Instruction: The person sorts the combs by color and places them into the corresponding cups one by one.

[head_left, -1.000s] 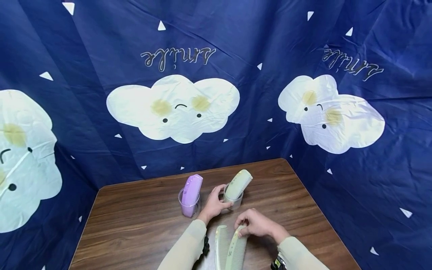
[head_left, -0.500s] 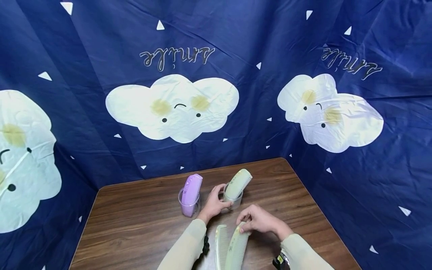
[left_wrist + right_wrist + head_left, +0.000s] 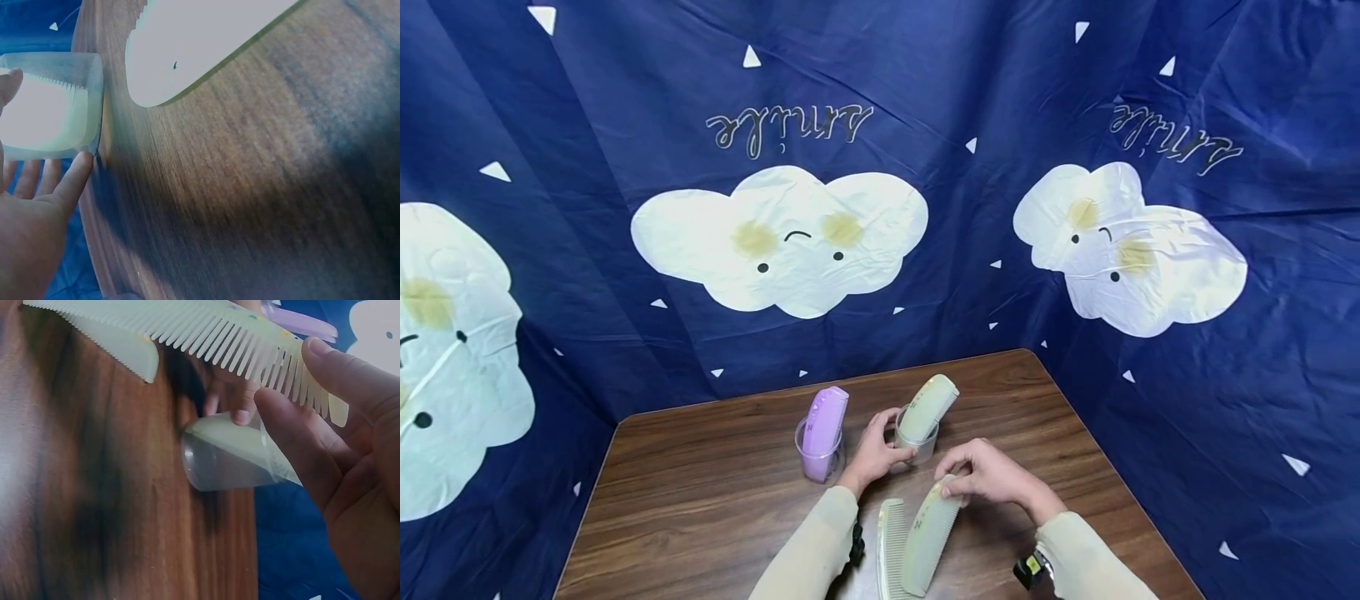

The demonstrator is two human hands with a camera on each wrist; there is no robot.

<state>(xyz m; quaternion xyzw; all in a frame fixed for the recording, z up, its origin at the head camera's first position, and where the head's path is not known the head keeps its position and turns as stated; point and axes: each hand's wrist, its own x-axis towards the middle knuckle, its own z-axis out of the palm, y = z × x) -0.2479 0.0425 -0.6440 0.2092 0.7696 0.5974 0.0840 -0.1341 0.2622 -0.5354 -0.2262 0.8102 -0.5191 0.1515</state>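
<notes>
My left hand [image 3: 874, 454] curls its thumb and fingers round a clear plastic cup [image 3: 927, 452], also seen in the left wrist view. A pale green comb [image 3: 928, 410] leans in this cup, its upper end above the rim. My right hand [image 3: 992, 477] pinches the end of another pale green comb [image 3: 929, 533] between thumb and fingers. In the right wrist view the held comb [image 3: 212, 331] shows its teeth downward. Beside it, a further pale green comb [image 3: 891, 550] lies on the table, left of the held one.
A second clear cup [image 3: 838, 463] holding a purple comb [image 3: 824, 421] stands left of my left hand. The brown wood table [image 3: 700, 483] ends at the back against a dark blue curtain [image 3: 970, 250] printed with clouds.
My right hand has lifted the comb it pinches and moved it forward and slightly right, swinging its lower end into view. The left hand stays at its cup.
</notes>
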